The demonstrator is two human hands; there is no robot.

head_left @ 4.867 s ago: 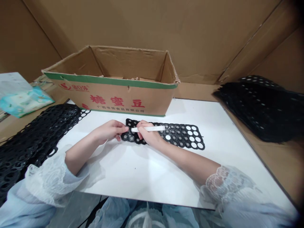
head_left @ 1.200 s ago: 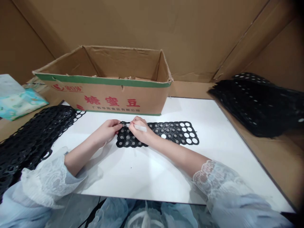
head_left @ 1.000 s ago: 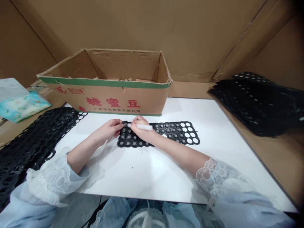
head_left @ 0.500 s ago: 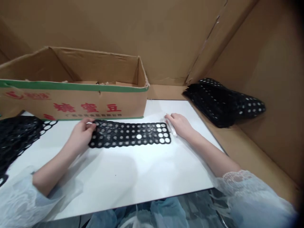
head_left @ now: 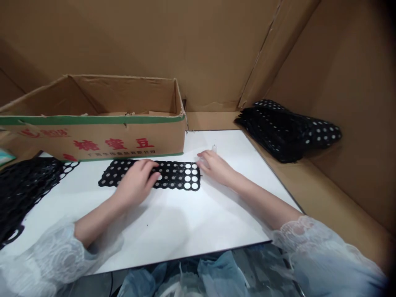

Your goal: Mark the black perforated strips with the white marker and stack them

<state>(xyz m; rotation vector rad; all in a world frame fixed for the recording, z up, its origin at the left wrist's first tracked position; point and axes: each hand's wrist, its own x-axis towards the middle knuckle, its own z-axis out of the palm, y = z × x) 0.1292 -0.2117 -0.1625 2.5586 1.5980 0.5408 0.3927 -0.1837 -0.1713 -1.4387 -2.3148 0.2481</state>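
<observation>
A long black sheet of joined rings [head_left: 173, 178] lies flat on the white board, with grey discs in most of its rings and bright white circles at its right end. My left hand [head_left: 134, 183] is over the middle of the sheet, thumb and fingers apart, with nothing seen in its grip. At the right end, my right hand [head_left: 216, 168] has its thumb and fingers spread near the sheet's edge. Just behind those fingers the end of a white pen [head_left: 214, 147] shows on the board; the hand hides the rest of it.
Behind the sheet stands an open cardboard box [head_left: 130, 138] with a green rim and red lettering. A heap of black ring sheets [head_left: 27, 185] lies at the left. More black sheets [head_left: 284, 132] are piled at the right. Cardboard walls [head_left: 210, 53] surround the white board [head_left: 173, 243].
My right hand has left the sheet's left part, moved to its right end and let go of the pen. My left hand has shifted from the left edge to the middle. The view has turned right.
</observation>
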